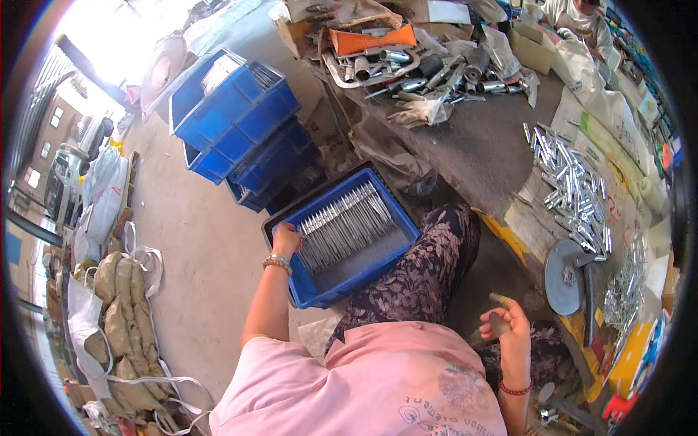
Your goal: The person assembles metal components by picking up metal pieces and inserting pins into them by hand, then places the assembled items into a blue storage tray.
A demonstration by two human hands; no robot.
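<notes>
A blue plastic bin [398,261] lies tilted beside my thigh, holding a row of thin metal rods [345,229] laid side by side. At the left end of that row is my left hand [286,240], by the bin's wall, its fingers curled together; what they hold, if anything, is hidden. My right hand [507,325] is raised near my right thigh, palm up and fingers apart, with nothing in it. Dark covers sit on some of its fingertips. Nearest to it on the bench is a round grey metal disc [564,277] on a stand.
Stacked blue bins [236,120] stand ahead on the left. The bench [465,156] carries a heap of silvery metal tubes [571,182], wire-like pieces [627,291], a work glove [422,110] and an orange piece [372,40]. Brown sacks [127,320] line the left. Another person [582,25] sits far right.
</notes>
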